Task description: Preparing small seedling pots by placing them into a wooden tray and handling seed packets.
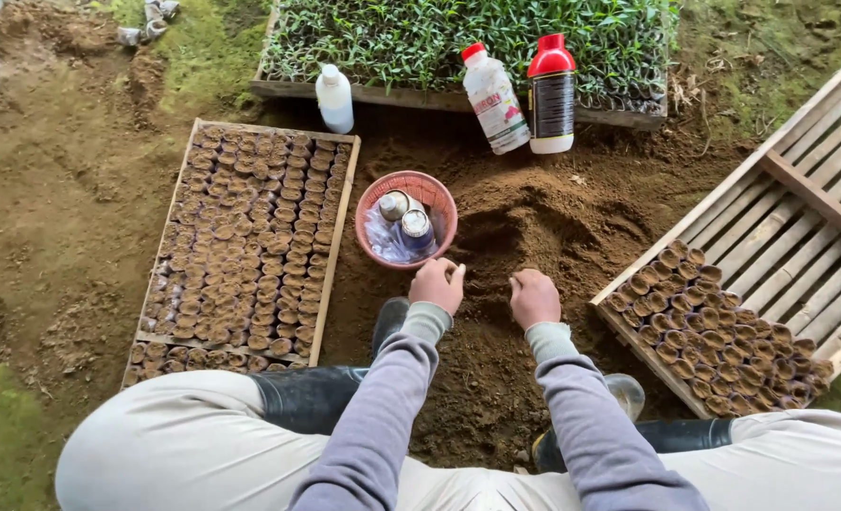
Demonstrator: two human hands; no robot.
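Both the left hand [437,284] and right hand [534,296] rest with curled fingers (nothing visibly gripped) on loose, crumbly soil [525,222], best scooped from beneath.

The soil heap [525,227] is warm brown; at ten o'clock of it the basket [375,203] is salmon pink with a fine ribbed weave; at twelve o'clock one bottle [552,95] is black with a red cap, another bottle [494,99] white with a red cap. The seedlings [458,38] are green; the sleeves [383,416] are grey-lilac with pale green cuffs; the boots [307,397] are black; the trousers [193,445] are cream.
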